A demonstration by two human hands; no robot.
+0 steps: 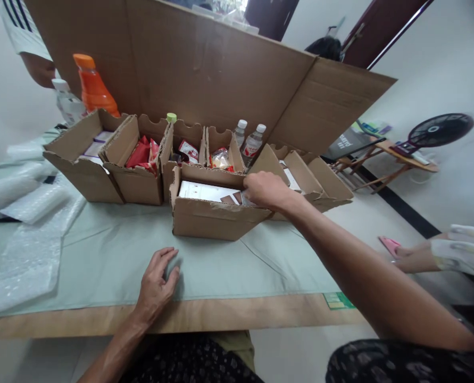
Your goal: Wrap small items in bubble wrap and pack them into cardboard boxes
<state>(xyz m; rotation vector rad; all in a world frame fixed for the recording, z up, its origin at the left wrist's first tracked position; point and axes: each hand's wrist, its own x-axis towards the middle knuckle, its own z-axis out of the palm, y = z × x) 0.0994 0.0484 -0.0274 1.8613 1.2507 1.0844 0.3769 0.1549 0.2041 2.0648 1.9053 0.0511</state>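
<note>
My right hand (pixel 266 187) is closed at the right end of a small open cardboard box (pixel 216 219), its fingers curled down inside the rim. What they pinch is hidden behind the knuckles. Lying in that box is a white carton (pixel 208 191) with brown squares printed near its right end, close to my fingertips. My left hand (pixel 157 279) rests on the pale green cloth (pixel 121 255) near the table's front edge, fingers slightly apart and holding nothing.
Behind stand several cardboard bins (pixel 141 183) with packets and cartons, backed by a tall cardboard panel (pixel 221 69). An orange bottle (pixel 95 88) and clear bottles (pixel 253 142) stand among them. Bubble wrap (pixel 33 255) lies left. A person's legs (pixel 424 252) and a fan (pixel 440 130) are at right.
</note>
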